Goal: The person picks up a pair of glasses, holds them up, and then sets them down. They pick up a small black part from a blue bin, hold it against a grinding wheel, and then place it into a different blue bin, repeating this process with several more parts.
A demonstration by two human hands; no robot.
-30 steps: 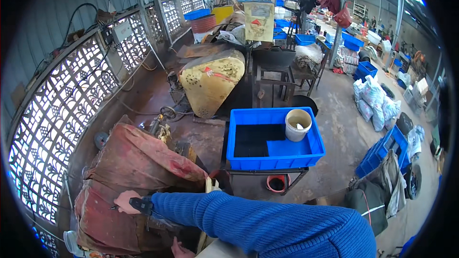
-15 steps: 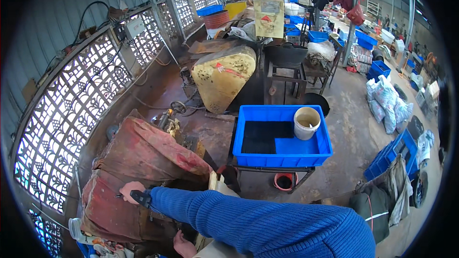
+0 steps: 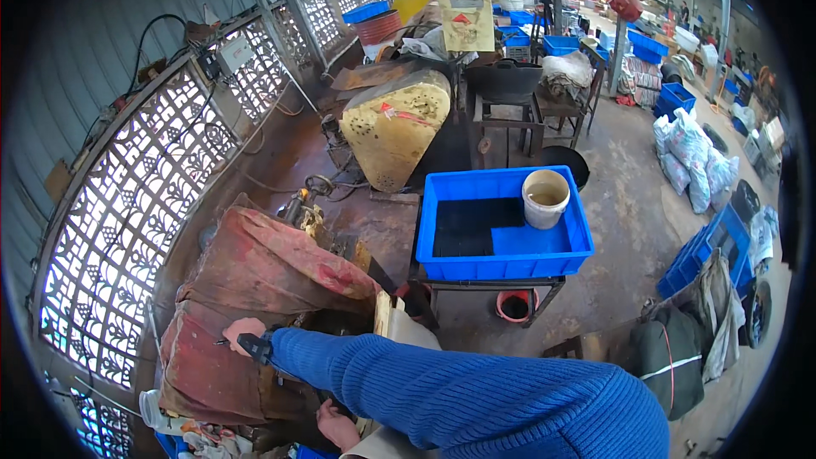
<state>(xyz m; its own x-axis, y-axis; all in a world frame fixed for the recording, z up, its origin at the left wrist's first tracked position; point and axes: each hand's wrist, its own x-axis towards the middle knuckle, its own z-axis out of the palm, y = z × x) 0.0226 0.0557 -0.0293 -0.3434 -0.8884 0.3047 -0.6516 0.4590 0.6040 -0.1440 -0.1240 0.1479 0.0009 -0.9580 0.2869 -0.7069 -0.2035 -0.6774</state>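
My right hand, on the outstretched blue-sleeved arm with a dark band at the wrist, is closed over a red-stained cloth cover. A small dark tip pokes out past its fingers; the rest of what it grips is hidden. Lower down, my left hand is partly covered by the right sleeve, beside a dark gap under the cloth. Its fingers are bent and too small to read clearly. The cloth drapes over a machine, with a pale board at its right side.
A blue tray with dark contents and a white bucket stands on a metal stand ahead. A red bucket is beneath it. Farther off is a yellowish machine guard. A lattice wall runs along the left; plastic sacks lie right.
The whole view has shifted slightly. My left hand shows a little more beneath the sleeve. My right hand stays at the cloth, almost unmoved relative to it.
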